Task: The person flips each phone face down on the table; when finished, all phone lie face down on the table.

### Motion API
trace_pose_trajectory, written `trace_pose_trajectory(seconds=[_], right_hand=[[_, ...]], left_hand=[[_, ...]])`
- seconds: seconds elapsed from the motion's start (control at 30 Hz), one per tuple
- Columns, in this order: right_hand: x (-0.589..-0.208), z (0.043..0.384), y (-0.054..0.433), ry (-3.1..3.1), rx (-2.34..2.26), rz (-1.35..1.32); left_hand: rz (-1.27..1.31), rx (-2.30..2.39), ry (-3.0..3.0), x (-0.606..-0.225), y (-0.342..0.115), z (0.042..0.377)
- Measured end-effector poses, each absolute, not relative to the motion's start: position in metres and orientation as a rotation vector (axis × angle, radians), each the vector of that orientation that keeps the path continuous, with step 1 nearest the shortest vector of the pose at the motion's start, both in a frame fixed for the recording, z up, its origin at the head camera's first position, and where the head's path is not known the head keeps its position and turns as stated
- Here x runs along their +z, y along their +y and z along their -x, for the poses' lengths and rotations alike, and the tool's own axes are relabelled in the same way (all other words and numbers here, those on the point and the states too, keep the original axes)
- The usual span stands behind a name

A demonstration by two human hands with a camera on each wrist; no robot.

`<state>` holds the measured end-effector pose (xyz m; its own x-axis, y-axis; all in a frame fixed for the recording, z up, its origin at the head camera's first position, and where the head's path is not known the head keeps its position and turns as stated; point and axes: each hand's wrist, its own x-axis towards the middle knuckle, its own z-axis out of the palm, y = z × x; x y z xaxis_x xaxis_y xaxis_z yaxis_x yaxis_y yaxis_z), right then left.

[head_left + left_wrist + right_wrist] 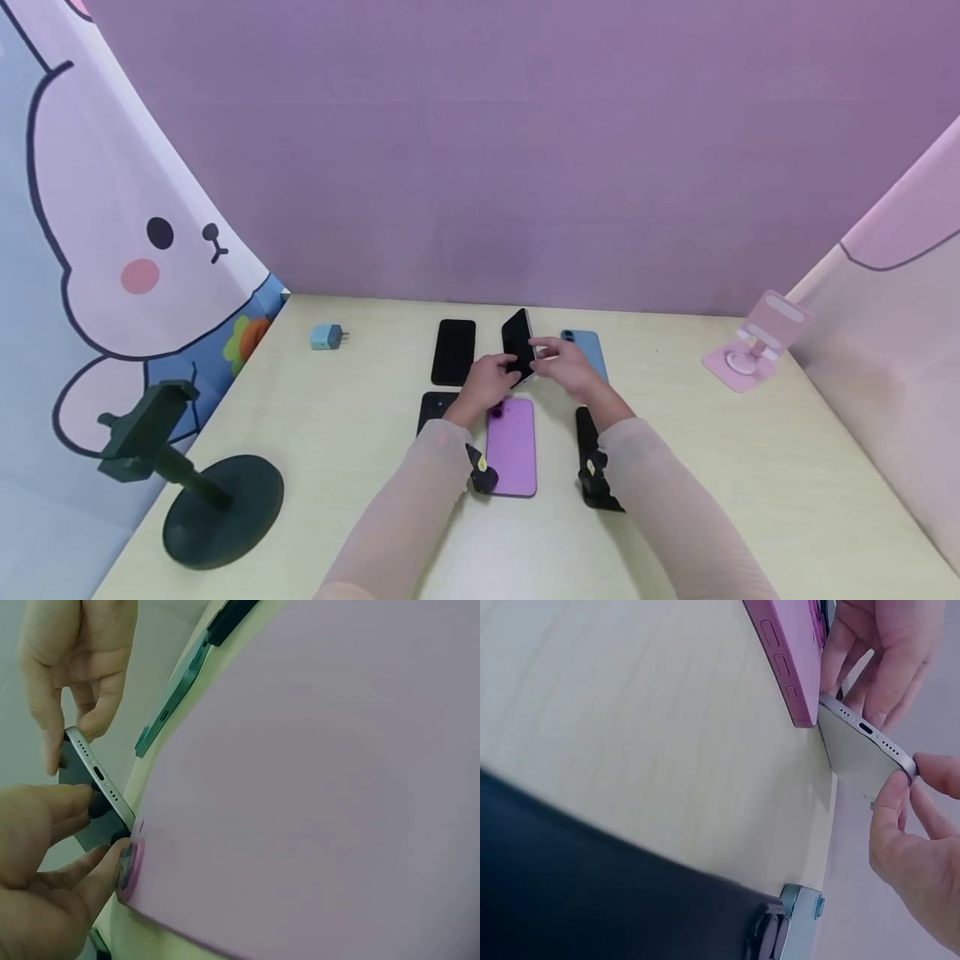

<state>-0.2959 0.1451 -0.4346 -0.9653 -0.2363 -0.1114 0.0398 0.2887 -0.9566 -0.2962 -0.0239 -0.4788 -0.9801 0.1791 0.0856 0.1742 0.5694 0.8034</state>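
Tilted up on its side, a smartphone with a dark screen and silver frame is held at the back middle of the table. My right hand pinches its right edge between thumb and fingers; the right wrist view shows this at the corner beside the charging port, with the pale back visible. On the opposite corner, my left hand grips the phone, fingertips against the screen side. A purple phone lies face down just in front of the left hand. Beside the right hand is a blue phone.
Two black phones lie to the left, one behind, one partly under the left wrist. Another black phone is below the right wrist. A blue charger plug, dark green stand and pink stand stand farther out.
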Motion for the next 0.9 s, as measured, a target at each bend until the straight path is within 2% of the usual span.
trace_pose_trajectory(seconds=[0.53, 0.9], right_hand=[[-0.441, 0.294, 0.141, 2.094, -2.045, 0.135], [-0.442, 0.292, 0.140, 2.138, -2.014, 0.189]], left_hand=[[-0.237, 1.740, 2.686, -0.479, -0.013, 0.294], [-0.115, 1.836, 2.603, -0.473, -0.008, 0.291]])
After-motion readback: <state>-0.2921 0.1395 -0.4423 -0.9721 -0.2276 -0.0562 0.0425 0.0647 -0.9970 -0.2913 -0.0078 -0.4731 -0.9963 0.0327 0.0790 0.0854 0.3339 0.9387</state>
